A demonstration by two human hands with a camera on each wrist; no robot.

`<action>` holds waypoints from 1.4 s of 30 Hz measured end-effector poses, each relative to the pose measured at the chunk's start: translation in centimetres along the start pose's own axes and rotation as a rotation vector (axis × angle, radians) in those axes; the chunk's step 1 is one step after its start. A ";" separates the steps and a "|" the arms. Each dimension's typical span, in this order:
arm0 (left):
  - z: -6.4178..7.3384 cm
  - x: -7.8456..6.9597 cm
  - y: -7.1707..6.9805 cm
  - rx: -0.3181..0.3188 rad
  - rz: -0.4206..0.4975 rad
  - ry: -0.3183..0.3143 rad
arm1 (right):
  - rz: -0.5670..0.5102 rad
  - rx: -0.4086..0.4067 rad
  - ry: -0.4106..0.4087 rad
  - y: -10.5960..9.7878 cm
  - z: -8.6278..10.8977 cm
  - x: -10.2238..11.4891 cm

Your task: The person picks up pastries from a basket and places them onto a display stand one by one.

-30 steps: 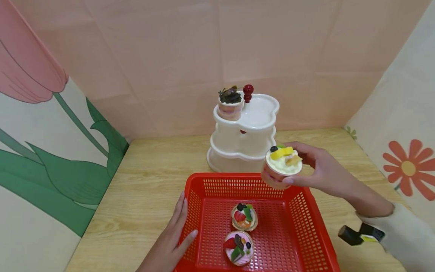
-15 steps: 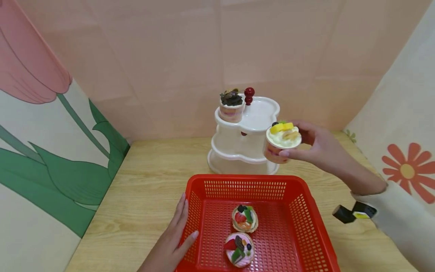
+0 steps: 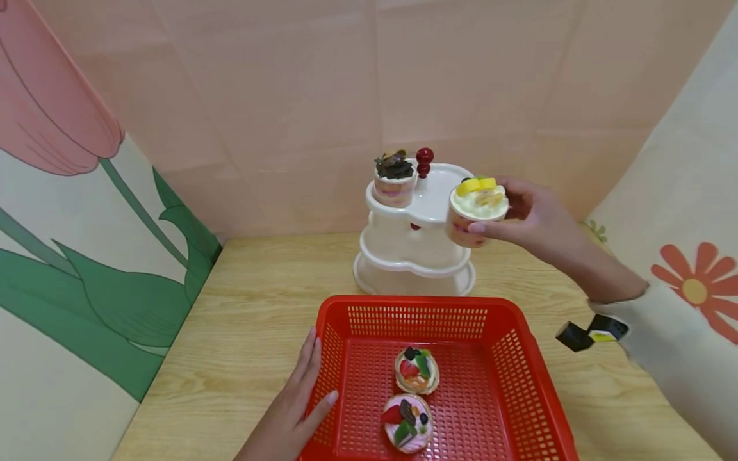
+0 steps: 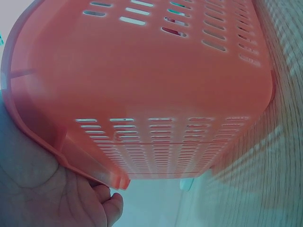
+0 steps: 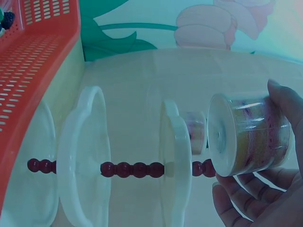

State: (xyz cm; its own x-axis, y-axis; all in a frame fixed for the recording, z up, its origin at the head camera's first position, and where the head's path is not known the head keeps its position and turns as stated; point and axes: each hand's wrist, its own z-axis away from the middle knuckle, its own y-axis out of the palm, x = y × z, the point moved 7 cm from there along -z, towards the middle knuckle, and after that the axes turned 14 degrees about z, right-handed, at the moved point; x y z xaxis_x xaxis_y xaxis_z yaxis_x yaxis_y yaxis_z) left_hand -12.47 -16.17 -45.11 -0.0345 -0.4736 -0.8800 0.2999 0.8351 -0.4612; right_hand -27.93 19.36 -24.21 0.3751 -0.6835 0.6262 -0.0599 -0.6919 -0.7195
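My right hand [image 3: 533, 214] holds a clear dessert cup [image 3: 475, 214] with pink and yellow layers, topped with cream and yellow fruit. It hangs upright beside the top tier of a white three-tier stand [image 3: 441, 192], overlapping its right edge in the head view. In the right wrist view, thumb and fingers wrap the cup [image 5: 255, 135]. A second dessert cup [image 3: 394, 186], dark-topped, stands on that tier's left. My left hand [image 3: 291, 400] grips the left rim of a red basket [image 3: 415, 301], fingers outside, thumb over the inner side; its palm [image 4: 57, 198] shows below the rim in the left wrist view.
Inside the basket lie two small fruit tarts, one cream-topped [image 3: 416, 371], one pink-topped [image 3: 408, 422]. A dark red beaded post [image 5: 132, 169] joins the stand's tiers. The wooden table [image 3: 259, 288] meets a pink backdrop [image 3: 259, 128] behind and flower-printed sheets at both sides.
My right hand has raised the cream-topped dessert cup from over the basket's back rim to the height of the stand's top tier. The left hand stays at the basket.
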 end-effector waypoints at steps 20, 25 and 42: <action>-0.1 0.0 0.1 0.000 0.011 -0.005 | 0.093 -0.059 0.062 -0.6 -4.3 -0.3; 0.0 -0.2 0.2 0.012 0.022 -0.015 | 0.107 -0.086 0.054 -0.5 -5.3 -0.7; 0.1 0.1 0.1 0.010 0.038 -0.018 | 0.095 -0.046 0.037 1.1 -7.3 -1.0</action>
State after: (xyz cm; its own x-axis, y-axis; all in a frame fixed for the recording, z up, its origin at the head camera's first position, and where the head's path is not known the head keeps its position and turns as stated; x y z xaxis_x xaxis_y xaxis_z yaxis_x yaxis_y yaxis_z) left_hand -12.30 -16.13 -45.20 -0.0055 -0.4464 -0.8948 0.3104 0.8498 -0.4259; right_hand -35.15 17.59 -23.44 0.3314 -0.7544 0.5667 -0.1369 -0.6327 -0.7622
